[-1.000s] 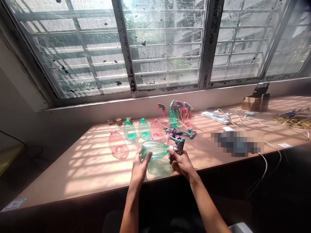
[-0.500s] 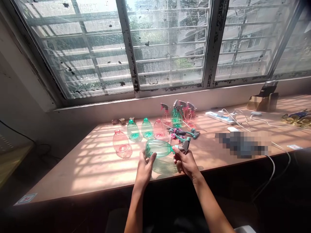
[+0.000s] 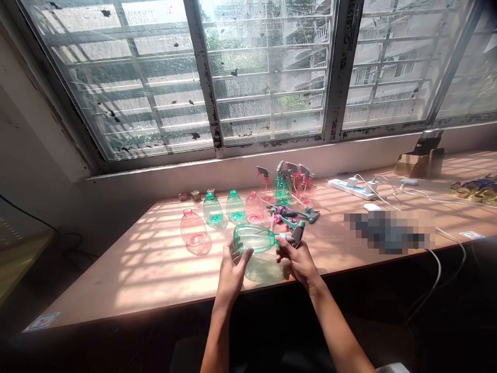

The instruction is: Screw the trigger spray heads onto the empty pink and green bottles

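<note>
A clear green spray bottle lies sideways in the air above the table's front edge, its base toward the left. My left hand is closed round the base end, thumb along the near side. At the neck, my right hand pinches the collar of the grey and green spray head. The head sits at the bottle's mouth; whether it is fully screwed on I cannot tell. Behind them lie several loose spray heads. Open bottles stand to the left: a pink bottle, two green bottles and another pink bottle.
Several bottles with spray heads fitted stand by the wall. Toward the right are a white power strip with cables, a blurred-out object and a brown holder. Small brown items sit at the back edge.
The bottle and my left hand have shifted very slightly to the right. My right hand stays at the neck, its fingers slightly moved. The other things have not moved.
</note>
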Demonstrator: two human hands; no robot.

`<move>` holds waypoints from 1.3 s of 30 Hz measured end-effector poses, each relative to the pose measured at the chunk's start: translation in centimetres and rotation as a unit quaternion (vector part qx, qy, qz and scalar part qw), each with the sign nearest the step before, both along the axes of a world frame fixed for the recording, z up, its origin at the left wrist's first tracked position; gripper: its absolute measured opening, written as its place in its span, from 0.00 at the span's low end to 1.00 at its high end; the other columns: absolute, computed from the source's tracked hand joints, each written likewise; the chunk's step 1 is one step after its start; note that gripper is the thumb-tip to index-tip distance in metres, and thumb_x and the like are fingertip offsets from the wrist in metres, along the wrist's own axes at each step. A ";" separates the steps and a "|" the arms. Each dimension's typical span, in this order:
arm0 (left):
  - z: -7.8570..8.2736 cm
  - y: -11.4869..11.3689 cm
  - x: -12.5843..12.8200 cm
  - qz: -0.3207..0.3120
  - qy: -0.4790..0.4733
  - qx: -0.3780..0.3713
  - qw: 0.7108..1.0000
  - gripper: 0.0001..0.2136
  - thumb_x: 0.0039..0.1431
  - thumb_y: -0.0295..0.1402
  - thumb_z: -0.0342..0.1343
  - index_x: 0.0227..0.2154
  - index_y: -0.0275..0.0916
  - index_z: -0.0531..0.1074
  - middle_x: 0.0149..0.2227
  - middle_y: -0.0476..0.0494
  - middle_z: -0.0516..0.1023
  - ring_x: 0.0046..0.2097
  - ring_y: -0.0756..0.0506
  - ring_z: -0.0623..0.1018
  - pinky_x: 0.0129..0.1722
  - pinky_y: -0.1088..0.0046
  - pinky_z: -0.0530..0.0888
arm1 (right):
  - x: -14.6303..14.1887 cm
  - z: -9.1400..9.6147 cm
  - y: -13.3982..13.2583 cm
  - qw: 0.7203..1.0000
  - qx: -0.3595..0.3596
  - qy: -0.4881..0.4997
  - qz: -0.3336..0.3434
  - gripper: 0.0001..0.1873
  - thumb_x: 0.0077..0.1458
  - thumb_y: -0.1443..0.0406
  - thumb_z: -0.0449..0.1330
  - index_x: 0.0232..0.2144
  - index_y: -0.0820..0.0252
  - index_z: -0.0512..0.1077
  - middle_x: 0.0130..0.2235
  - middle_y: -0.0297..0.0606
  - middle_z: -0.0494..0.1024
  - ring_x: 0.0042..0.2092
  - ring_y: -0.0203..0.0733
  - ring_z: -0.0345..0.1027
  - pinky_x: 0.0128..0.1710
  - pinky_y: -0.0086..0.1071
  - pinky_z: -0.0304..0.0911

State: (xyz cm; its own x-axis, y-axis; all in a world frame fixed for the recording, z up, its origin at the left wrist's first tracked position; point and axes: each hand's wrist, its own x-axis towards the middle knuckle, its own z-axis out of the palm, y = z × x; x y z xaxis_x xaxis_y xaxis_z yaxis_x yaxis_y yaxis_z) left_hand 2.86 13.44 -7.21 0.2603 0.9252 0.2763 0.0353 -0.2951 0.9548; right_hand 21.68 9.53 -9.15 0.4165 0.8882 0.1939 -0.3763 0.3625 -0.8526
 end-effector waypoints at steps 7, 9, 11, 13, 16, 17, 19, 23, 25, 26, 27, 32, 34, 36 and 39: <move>0.5 -0.3 -0.1 -0.010 0.005 0.026 1.000 0.26 0.61 0.49 0.62 0.57 0.43 0.69 0.62 0.36 0.72 0.63 0.34 0.72 0.59 0.57 0.72 | 0.1 0.1 0.0 1.000 0.009 -0.011 0.001 0.20 0.48 0.52 0.75 0.22 0.60 0.74 0.20 0.32 0.73 0.20 0.37 0.68 0.22 0.31 0.66; 0.5 -0.3 -0.2 -0.007 0.014 0.023 1.000 0.27 0.60 0.48 0.62 0.60 0.46 0.67 0.65 0.37 0.68 0.65 0.33 0.70 0.60 0.56 0.71 | 0.1 0.1 -0.1 1.000 0.012 -0.015 0.000 0.21 0.48 0.51 0.75 0.21 0.59 0.74 0.20 0.32 0.73 0.20 0.37 0.67 0.22 0.31 0.66; 0.4 -0.3 -0.2 -0.012 0.004 0.018 1.000 0.30 0.59 0.47 0.64 0.61 0.47 0.65 0.65 0.37 0.68 0.65 0.33 0.70 0.60 0.55 0.71 | 0.0 0.2 -0.2 1.000 0.012 -0.027 0.003 0.21 0.49 0.51 0.74 0.21 0.59 0.75 0.21 0.33 0.75 0.21 0.37 0.68 0.22 0.32 0.66; 0.3 -0.3 -0.1 -0.013 -0.023 0.014 1.000 0.29 0.59 0.48 0.64 0.60 0.45 0.64 0.63 0.35 0.71 0.64 0.34 0.72 0.60 0.56 0.72 | 0.0 0.1 -0.4 0.999 0.014 -0.048 0.012 0.20 0.51 0.50 0.73 0.23 0.59 0.77 0.23 0.34 0.76 0.21 0.37 0.69 0.23 0.32 0.67; 0.2 -0.3 0.1 -0.009 -0.046 0.007 0.999 0.25 0.63 0.51 0.59 0.55 0.41 0.65 0.57 0.34 0.77 0.60 0.35 0.76 0.57 0.56 0.73 | 0.1 0.0 -0.5 0.997 0.016 -0.070 0.022 0.19 0.52 0.50 0.72 0.25 0.59 0.78 0.24 0.35 0.78 0.22 0.37 0.70 0.24 0.31 0.67; 0.2 -0.3 0.1 -0.011 -0.047 0.009 0.999 0.24 0.63 0.51 0.58 0.54 0.41 0.66 0.56 0.34 0.77 0.60 0.35 0.76 0.57 0.56 0.73 | 0.1 0.0 -0.4 0.997 0.015 -0.068 0.019 0.19 0.51 0.50 0.73 0.25 0.59 0.78 0.25 0.36 0.78 0.22 0.37 0.69 0.24 0.31 0.67; 0.2 -0.3 0.1 -0.019 -0.041 0.020 0.999 0.24 0.62 0.49 0.60 0.55 0.42 0.66 0.58 0.35 0.76 0.61 0.35 0.75 0.58 0.57 0.72 | 0.0 -0.1 -0.3 0.999 0.012 -0.050 0.004 0.20 0.49 0.49 0.73 0.24 0.60 0.78 0.24 0.36 0.78 0.22 0.37 0.68 0.23 0.31 0.66; -0.1 -0.1 0.0 -0.006 0.002 0.037 0.999 0.29 0.59 0.45 0.65 0.60 0.45 0.64 0.61 0.36 0.72 0.61 0.36 0.73 0.59 0.56 0.72 | 0.0 0.0 0.0 1.000 0.014 -0.001 -0.019 0.20 0.47 0.49 0.75 0.26 0.60 0.79 0.23 0.36 0.78 0.21 0.37 0.67 0.21 0.31 0.65; -0.2 0.0 -0.1 -0.007 0.017 0.030 0.999 0.30 0.57 0.45 0.67 0.59 0.44 0.64 0.58 0.36 0.74 0.60 0.35 0.74 0.58 0.56 0.73 | 0.0 0.1 0.0 1.000 0.015 0.008 -0.018 0.19 0.46 0.51 0.76 0.27 0.60 0.79 0.23 0.35 0.77 0.21 0.37 0.67 0.21 0.30 0.64; -0.2 0.0 -0.1 -0.011 0.018 0.025 0.999 0.29 0.57 0.46 0.67 0.58 0.43 0.65 0.57 0.35 0.75 0.60 0.35 0.75 0.58 0.56 0.73 | 0.0 0.0 0.0 1.000 0.016 0.009 -0.017 0.19 0.46 0.52 0.76 0.27 0.60 0.79 0.22 0.35 0.77 0.21 0.36 0.67 0.21 0.30 0.64; -0.2 -0.1 -0.2 -0.015 0.016 0.020 1.000 0.28 0.58 0.47 0.66 0.57 0.42 0.66 0.56 0.35 0.76 0.59 0.35 0.75 0.57 0.56 0.73 | 0.0 0.0 0.0 1.000 0.016 0.007 -0.016 0.18 0.47 0.52 0.76 0.27 0.60 0.79 0.22 0.34 0.77 0.21 0.36 0.67 0.21 0.29 0.64; -0.1 -0.3 -0.3 -0.004 0.001 0.008 1.000 0.22 0.65 0.52 0.56 0.52 0.40 0.67 0.57 0.33 0.74 0.59 0.34 0.75 0.54 0.56 0.75 | 0.0 -0.3 0.2 1.000 0.018 0.001 -0.015 0.16 0.48 0.54 0.76 0.27 0.60 0.79 0.21 0.33 0.76 0.21 0.36 0.67 0.20 0.28 0.64; -0.2 -0.2 -0.4 -0.005 0.000 0.015 1.000 0.22 0.64 0.50 0.58 0.53 0.41 0.67 0.58 0.35 0.73 0.60 0.35 0.73 0.56 0.56 0.74 | 0.1 -0.4 0.2 1.000 0.020 -0.001 -0.015 0.16 0.49 0.54 0.75 0.27 0.60 0.79 0.22 0.34 0.77 0.21 0.36 0.67 0.20 0.28 0.64; -0.4 0.0 -0.4 -0.007 0.001 0.023 1.000 0.22 0.62 0.48 0.61 0.55 0.44 0.67 0.60 0.37 0.71 0.61 0.35 0.72 0.58 0.57 0.73 | 0.2 -0.5 0.2 1.000 0.021 -0.004 -0.016 0.16 0.49 0.54 0.75 0.28 0.60 0.80 0.23 0.34 0.78 0.21 0.36 0.67 0.21 0.28 0.64; -0.5 0.1 -0.3 -0.004 0.005 0.026 1.000 0.24 0.59 0.46 0.64 0.55 0.45 0.67 0.61 0.38 0.70 0.61 0.35 0.72 0.57 0.57 0.73 | 0.2 -0.5 0.2 1.000 0.021 -0.009 -0.016 0.16 0.50 0.54 0.74 0.27 0.60 0.79 0.23 0.33 0.78 0.21 0.36 0.67 0.21 0.28 0.64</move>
State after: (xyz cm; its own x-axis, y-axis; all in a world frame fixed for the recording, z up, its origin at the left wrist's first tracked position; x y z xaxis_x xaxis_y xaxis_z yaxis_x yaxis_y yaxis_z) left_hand 2.52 13.57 -7.74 0.2709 0.9071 0.3221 0.0413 -0.3452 0.9376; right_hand 21.90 9.74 -9.69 0.4412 0.8649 0.2393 -0.3481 0.4107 -0.8427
